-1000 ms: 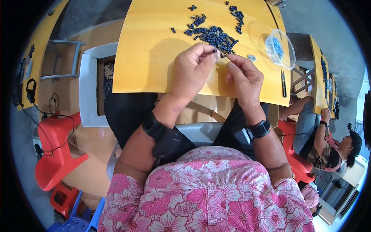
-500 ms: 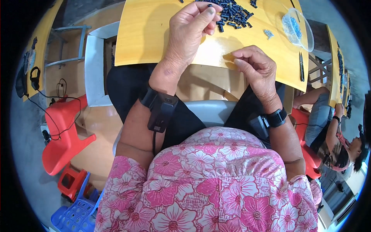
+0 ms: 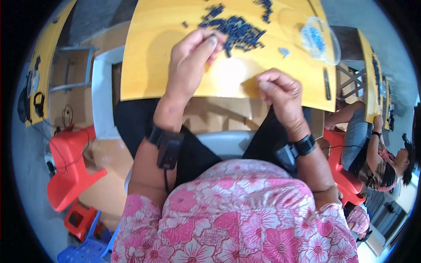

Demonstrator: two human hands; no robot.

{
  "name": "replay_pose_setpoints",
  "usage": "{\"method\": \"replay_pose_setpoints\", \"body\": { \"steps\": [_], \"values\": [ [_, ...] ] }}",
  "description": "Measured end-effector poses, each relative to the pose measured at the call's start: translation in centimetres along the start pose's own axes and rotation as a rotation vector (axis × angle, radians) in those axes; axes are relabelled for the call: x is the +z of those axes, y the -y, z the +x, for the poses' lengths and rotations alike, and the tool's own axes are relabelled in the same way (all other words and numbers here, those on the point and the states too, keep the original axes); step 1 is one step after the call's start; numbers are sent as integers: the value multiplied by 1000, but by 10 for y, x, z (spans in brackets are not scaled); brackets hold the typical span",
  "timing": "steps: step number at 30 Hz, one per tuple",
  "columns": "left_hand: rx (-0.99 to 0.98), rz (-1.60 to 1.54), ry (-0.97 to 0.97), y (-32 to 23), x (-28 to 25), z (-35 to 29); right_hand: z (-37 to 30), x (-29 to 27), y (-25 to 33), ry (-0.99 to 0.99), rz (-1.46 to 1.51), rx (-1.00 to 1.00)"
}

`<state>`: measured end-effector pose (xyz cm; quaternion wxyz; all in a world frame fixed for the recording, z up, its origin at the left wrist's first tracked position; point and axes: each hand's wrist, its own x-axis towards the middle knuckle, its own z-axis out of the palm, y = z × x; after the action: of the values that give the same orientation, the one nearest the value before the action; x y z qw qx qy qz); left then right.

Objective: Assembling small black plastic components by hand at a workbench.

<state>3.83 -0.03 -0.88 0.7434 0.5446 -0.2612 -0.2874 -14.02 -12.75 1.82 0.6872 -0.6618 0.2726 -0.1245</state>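
Observation:
My left hand (image 3: 190, 61) is raised over the near part of the yellow table (image 3: 151, 65). Thumb and forefinger pinch a small dark piece, mostly hidden by the fingertips. Just beyond it lies a heap of small black tubular parts (image 3: 241, 33). Above the table's front edge, to the right, my right hand (image 3: 284, 94) has thumb and forefinger closed together; whatever is between them is too small to make out. A little pile of tiny silvery pieces (image 3: 284, 52) lies beyond the right hand.
A clear plastic tub (image 3: 335, 46) with bluish small pieces stands at the table's right. Dark tweezers (image 3: 327, 83) lie near the right edge. Red chairs (image 3: 72, 168) stand at the left. Another person (image 3: 377, 162) sits at a table on the right.
The whole view has shifted, so the table sits lower in the picture. Both hands keep their pinch; the left hand has moved a little left, away from the right.

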Motion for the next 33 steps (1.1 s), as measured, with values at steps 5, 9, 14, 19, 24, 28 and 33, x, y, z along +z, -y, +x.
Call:
{"method": "replay_pose_setpoints", "body": {
  "steps": [5, 9, 14, 19, 24, 28, 33],
  "values": [
    [-15, 40, 80, -4, 4, -5, -5, -17, -3, -62, -265, -67],
    [1, 75, 73, -4, 7, -5, 2, -35, -2, -297, -359, -135],
    [19, 109, 120, -6, 11, -4, 20, -54, -6, -498, -433, -93],
    [62, 158, 155, -3, 8, -5, 36, -56, -8, -464, -652, -258],
    [58, 125, 174, -1, 7, -4, 37, -55, -6, -425, -809, -288],
    [32, 151, 188, -3, 5, -5, 33, -57, -7, -436, -798, -247],
    [38, 152, 195, -1, 6, -6, 31, -62, -11, -496, -690, -148]
  ]
}}
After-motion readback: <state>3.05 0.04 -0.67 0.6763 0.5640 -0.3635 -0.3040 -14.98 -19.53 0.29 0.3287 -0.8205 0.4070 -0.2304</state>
